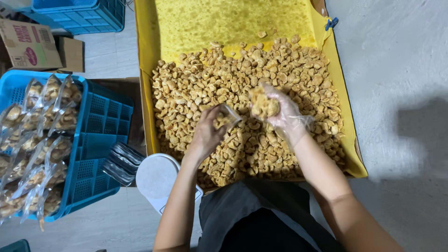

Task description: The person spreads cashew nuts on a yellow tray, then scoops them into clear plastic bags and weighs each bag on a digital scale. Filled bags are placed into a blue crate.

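Left hand [207,133], bare, closed around the mouth of a small clear bag [227,116], held just above the heap of fried snack pieces [210,88]. Right hand [280,109], in a thin transparent glove, cupped around a handful of the same pieces [264,105], just beside the bag's opening. Heap spread in a large yellow-lined tray [147,70]. Left of the tray: blue crate [100,135] holding filled clear packets [37,140], a stack of empty bags [120,164] on its edge, a white scale [156,179] beside it. Grey floor [396,70] to the right.
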